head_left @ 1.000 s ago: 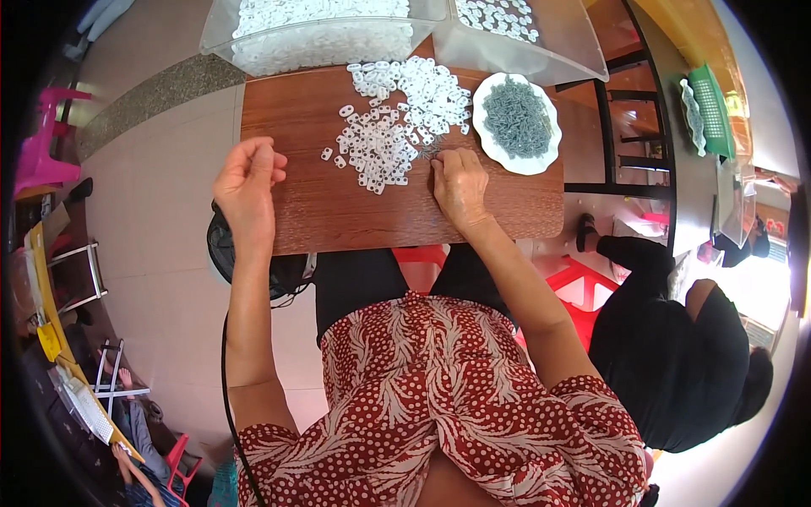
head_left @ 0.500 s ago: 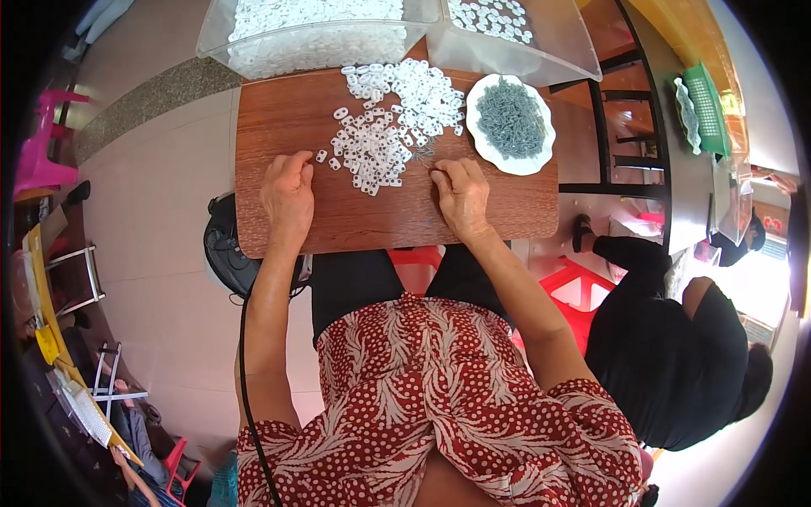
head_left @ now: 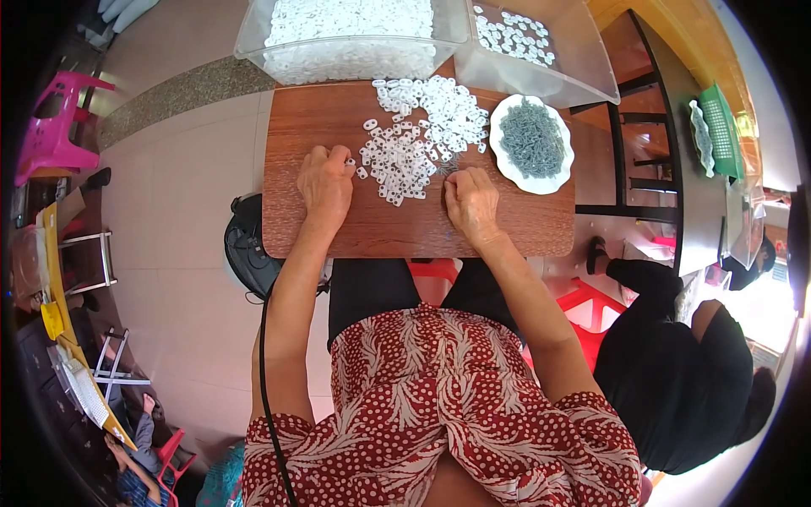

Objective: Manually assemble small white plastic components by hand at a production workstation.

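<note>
Pale tiled floor (head_left: 186, 279) is showing around a small brown desk (head_left: 389, 232). Left hand (head_left: 326, 186) is lying palm-down near the desk's left side, its grip curling, fingertips meeting one loose white piece (head_left: 350, 161). Whether finger and thumb are really pinching it, cannot tell; the back of the hand is hiding the thumb. Right hand (head_left: 473, 203) is resting knuckles-up, its grip drawn inward with fingers bent; cannot tell whether anything is sitting inside.

Change since a second ago: left hand is now reaching further in from the desk's left edge, down to the fringe of the pile; right hand is keeping about the same place. Reading it: left hand is now working at the pieces, while right hand is staying by the pins, so both kinds of part are lying close to fingers.

Moving outward: pile of two-holed white pieces (head_left: 397, 165) is lying between and just beyond the hands. Loose grey pins (head_left: 448, 163) are lying just past the right fingertips. Farther back, a second white heap (head_left: 456, 114) is running into the pile. On the right, a scalloped white plate (head_left: 541, 187) is holding many more grey pins. Two clear tubs (head_left: 541, 83) are standing along the far edge, the left one fuller. Off the desk, a black bag (head_left: 249, 245) is sitting leftward; a person in black (head_left: 676, 380) is sitting rightward.
</note>
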`<state>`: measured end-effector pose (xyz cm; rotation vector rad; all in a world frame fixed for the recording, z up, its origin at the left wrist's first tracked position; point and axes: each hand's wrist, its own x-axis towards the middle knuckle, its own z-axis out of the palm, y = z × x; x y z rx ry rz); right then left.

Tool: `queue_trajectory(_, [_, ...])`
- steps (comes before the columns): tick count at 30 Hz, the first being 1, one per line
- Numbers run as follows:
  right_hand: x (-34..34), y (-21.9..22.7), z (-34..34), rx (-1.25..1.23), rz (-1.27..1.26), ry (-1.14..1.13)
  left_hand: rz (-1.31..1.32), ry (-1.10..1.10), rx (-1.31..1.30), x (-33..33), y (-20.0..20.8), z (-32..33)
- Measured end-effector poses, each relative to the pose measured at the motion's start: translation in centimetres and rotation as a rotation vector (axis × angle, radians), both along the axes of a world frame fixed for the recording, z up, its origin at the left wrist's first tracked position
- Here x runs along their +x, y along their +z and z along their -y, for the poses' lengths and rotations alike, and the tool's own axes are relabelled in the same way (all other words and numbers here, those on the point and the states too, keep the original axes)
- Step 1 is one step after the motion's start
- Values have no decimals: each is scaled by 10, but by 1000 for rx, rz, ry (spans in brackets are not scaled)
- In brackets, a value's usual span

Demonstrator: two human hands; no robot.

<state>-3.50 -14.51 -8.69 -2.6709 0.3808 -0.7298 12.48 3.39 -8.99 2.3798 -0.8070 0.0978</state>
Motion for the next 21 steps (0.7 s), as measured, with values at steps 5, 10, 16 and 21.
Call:
queue_trajectory(5, [-10, 3, -6, 121, 19, -49, 92, -42, 20, -1, 2, 4])
queue_trajectory(10, [-19, 21, -11, 284, 11, -98, 81, -81, -36, -5, 6, -2])
queue_trajectory(16, [-24, 34, -19, 633, -55, -172, -495, -45, -422, -26, 36, -5])
queue_trajectory(21, [-23, 46, -33, 929, 32, -102, -592, -203, -495, -53, 51, 1])
